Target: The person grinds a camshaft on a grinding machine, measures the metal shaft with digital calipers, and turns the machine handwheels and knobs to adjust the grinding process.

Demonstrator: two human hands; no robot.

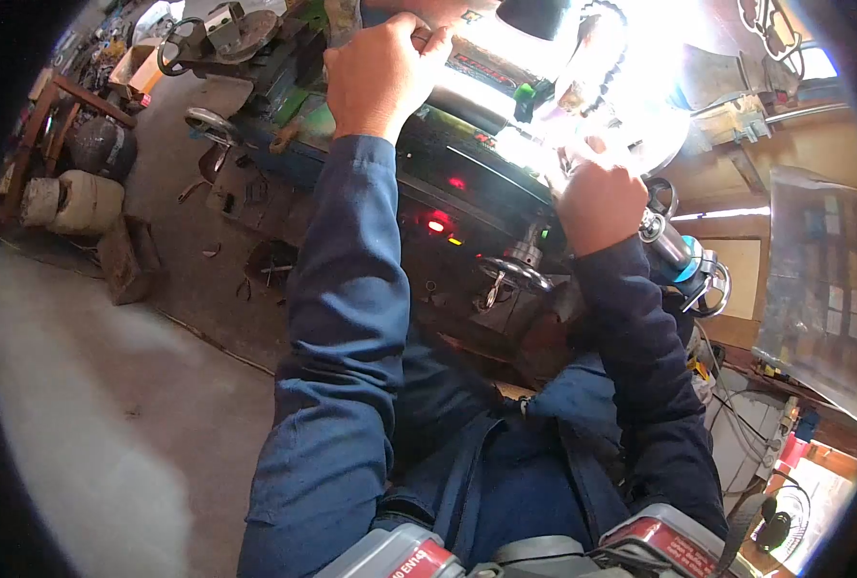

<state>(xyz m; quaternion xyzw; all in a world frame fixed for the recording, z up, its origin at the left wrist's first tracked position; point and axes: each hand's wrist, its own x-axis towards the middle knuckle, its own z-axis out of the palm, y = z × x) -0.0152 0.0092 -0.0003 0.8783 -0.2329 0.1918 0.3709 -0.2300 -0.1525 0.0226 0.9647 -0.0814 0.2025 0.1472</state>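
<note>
While the left hand [382, 75] is lying curled over the machine [481, 171], the right hand [604, 200] is sitting apart near a handwheel [515, 274], their grips being impossible to tell.

Upper-right glare hides from us what the right hand [604, 200] touches; the bottom edge crops the filter cartridges [667, 536].

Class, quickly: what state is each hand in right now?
Left hand: curled; closed empty or holding something, cannot be told.
Right hand: curled; glare hides whether it holds anything.
</note>
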